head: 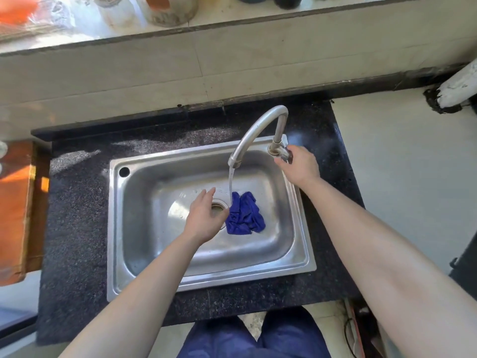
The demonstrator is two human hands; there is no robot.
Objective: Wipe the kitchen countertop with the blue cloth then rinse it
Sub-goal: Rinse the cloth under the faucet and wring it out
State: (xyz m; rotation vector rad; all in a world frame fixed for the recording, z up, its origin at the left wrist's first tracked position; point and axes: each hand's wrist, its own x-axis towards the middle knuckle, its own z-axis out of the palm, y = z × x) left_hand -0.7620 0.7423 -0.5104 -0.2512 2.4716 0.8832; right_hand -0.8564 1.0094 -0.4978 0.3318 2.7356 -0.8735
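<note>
Granite countertop (77, 228) runs dark along the left, with the steel sink (116, 228) set into it. I see my left hand (204, 215) over the drain (216, 205), fingers loose, holding nothing. Just right of it the blue cloth (245, 215) lies crumpled on the sink floor, and water (231, 182) from the faucet (258, 127) lands on its far-left edge. My right hand (299, 164) curls round the tap handle (283, 151).

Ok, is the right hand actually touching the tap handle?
Touching. The head view shows the right hand gripping the tap handle at the base of the faucet, fingers curled round it with no gap.
</note>
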